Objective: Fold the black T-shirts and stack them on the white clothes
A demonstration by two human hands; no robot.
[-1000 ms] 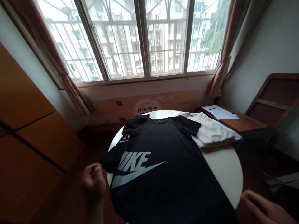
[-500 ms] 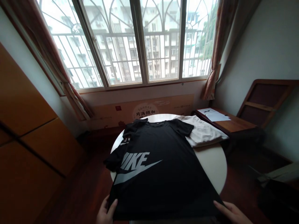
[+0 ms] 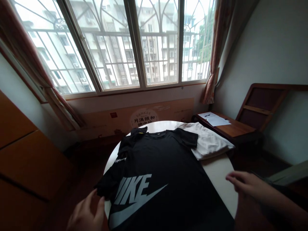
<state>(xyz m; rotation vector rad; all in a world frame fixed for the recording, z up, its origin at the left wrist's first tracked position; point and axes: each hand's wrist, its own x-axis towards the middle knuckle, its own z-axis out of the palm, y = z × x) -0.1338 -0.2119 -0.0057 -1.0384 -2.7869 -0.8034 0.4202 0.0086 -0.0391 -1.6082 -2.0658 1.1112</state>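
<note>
A black T-shirt (image 3: 168,166) with a large grey logo lies spread over a round white table (image 3: 220,173), its collar towards the window. My left hand (image 3: 88,211) is at the shirt's left sleeve, thumb and fingers apart, with nothing visibly held. Off the table's right edge, my right hand (image 3: 243,183) hangs in the air beside the shirt, thumb and fingertips close together; whether anything is between them is too small to tell. Another dark garment (image 3: 126,146) shows under the shirt on the left. White folded cloth (image 3: 209,141) lies at the back right.
Papers with a pen (image 3: 214,119) rest on a wooden side table (image 3: 240,128) at the right. Behind the round table stands a printed box or panel (image 3: 115,118) below the window. An orange cabinet (image 3: 21,160) is on the left.
Both hands have let go of the shirt's lower hem. My left hand has moved left and up to the sleeve; my right hand has risen off the shirt. The view has shifted.
</note>
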